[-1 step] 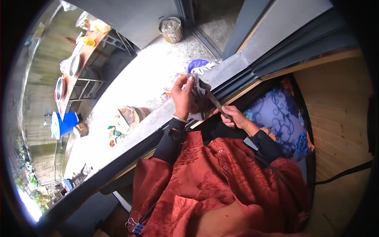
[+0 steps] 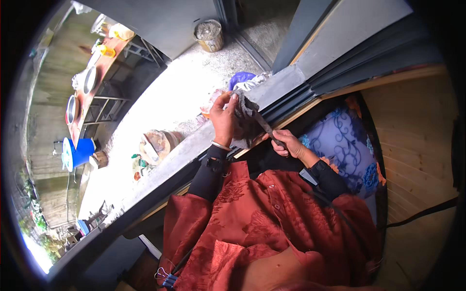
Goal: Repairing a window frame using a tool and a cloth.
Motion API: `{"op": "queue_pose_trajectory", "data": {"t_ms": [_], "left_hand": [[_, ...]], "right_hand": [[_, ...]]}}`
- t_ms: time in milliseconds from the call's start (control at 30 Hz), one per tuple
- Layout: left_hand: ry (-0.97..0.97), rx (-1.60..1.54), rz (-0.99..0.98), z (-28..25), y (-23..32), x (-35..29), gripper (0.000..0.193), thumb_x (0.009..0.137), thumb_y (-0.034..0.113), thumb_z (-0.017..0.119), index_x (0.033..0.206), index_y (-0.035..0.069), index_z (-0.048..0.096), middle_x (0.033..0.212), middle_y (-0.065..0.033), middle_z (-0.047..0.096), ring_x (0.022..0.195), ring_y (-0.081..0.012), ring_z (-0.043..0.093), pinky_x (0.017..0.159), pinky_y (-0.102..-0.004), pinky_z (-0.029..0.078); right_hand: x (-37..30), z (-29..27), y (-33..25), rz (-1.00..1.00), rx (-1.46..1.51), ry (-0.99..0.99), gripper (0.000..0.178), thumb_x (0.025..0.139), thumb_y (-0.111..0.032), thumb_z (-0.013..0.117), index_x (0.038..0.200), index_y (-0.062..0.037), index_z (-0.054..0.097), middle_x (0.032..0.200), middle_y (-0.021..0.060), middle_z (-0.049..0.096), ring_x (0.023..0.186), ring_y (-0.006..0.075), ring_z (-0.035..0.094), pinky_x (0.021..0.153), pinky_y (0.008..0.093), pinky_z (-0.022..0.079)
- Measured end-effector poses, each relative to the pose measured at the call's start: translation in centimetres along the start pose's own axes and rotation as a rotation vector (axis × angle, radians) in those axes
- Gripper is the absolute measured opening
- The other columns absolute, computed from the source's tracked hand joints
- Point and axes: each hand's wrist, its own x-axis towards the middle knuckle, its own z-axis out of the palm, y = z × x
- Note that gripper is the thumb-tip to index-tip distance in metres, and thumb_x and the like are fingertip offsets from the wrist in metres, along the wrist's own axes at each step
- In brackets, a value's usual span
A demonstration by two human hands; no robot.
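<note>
My left hand is raised over the sill, its thumb and fingers pinched on a grey, rough-looking cloth. From the lower right, my right hand wraps round the dark handle of a long, narrow, knife-like tool. The far end of that tool meets the cloth, which partly covers it, so the exact kind of tool cannot be made out. A dark shadowed patch lies on the ledge just below the cloth.
A grey sill with dark window tracks runs diagonally under my hands. Beyond it are a purple bag, a bucket, a wooden stump, a blue barrel and a long table. A blue floral cushion lies at my right.
</note>
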Motion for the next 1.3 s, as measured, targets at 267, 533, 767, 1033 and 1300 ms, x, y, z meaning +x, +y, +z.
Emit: {"op": "queue_pose_trajectory", "data": {"t_ms": [267,533,767,1033,1300], "left_hand": [[0.039,-0.100,-0.098,0.1,-2.5,4.6,0.017,0.090,0.015,0.063,0.086,-0.001,0.067,0.079,0.0003,0.064,0.073,-0.0054,0.053,0.066,-0.0206,0.040],[0.162,-0.135,-0.343,-4.4,-5.1,8.6,0.023,0.092,0.017,0.059,0.105,-0.002,0.062,0.092,-0.0084,0.069,0.077,-0.0099,0.059,0.068,-0.0212,0.045],[-0.039,-0.148,-0.228,-2.7,-4.6,8.6,0.044,0.091,0.019,0.062,0.128,-0.003,0.052,0.113,-0.0084,0.064,0.099,-0.0139,0.059,0.089,-0.0250,0.043],[-0.070,0.667,-0.370,-6.3,-8.2,10.1,0.047,0.090,0.045,0.054,0.120,0.010,0.063,0.111,-0.0145,0.066,0.101,-0.0274,0.063,0.086,-0.0333,0.047],[0.004,0.112,-0.103,-2.5,-6.5,7.9,0.047,0.089,0.027,0.064,0.128,0.004,0.053,0.109,-0.0092,0.064,0.095,-0.0156,0.060,0.085,-0.0261,0.045]], "right_hand": [[1.3,-1.0,-1.2,0.029,-0.050,0.108,0.042,0.100,-0.037,0.041,0.115,-0.0013,0.056,0.054,-0.0011,0.038,0.038,0.0062,0.033,0.036,0.0194,0.028],[3.4,-0.3,-1.5,0.072,0.030,0.149,0.042,0.101,-0.034,0.037,0.115,0.0024,0.053,0.053,0.0005,0.039,0.037,0.0077,0.033,0.035,0.0209,0.028],[4.3,0.2,-2.0,0.097,-0.093,0.243,0.040,0.102,-0.032,0.037,0.119,0.0006,0.053,0.055,-0.0011,0.039,0.038,0.0060,0.034,0.036,0.0199,0.027],[5.1,1.9,-2.6,0.010,-0.077,0.310,0.037,0.101,-0.032,0.041,0.118,-0.0021,0.056,0.056,-0.0029,0.038,0.040,0.0042,0.032,0.036,0.0190,0.025],[7.2,2.5,-3.5,-0.014,-0.260,0.443,0.033,0.100,-0.031,0.045,0.111,-0.0037,0.059,0.055,-0.0054,0.035,0.041,0.0022,0.028,0.036,0.0184,0.023]]}}
